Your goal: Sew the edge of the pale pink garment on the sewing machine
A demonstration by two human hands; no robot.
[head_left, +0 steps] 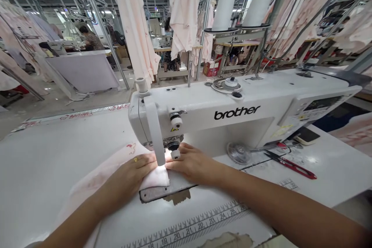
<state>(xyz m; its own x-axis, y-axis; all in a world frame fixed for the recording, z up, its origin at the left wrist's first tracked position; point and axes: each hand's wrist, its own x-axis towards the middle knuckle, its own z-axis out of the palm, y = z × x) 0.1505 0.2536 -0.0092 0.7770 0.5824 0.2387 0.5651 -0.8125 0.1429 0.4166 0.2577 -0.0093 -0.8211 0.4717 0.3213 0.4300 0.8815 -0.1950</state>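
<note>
Pressing pale pink printed fabric [116, 170] flat under white sewing machine [232, 116] needle: left hand [130, 174], right hand [193, 162], fingers together, flat. Next: steady even feed.

1. The fabric [116, 174], pale pink with a small printed motif, lay flat on the counter [43, 162].
2. Its right end sat under the sewing machine [232, 112] head, brightly lit, pinned by both hands.
</note>
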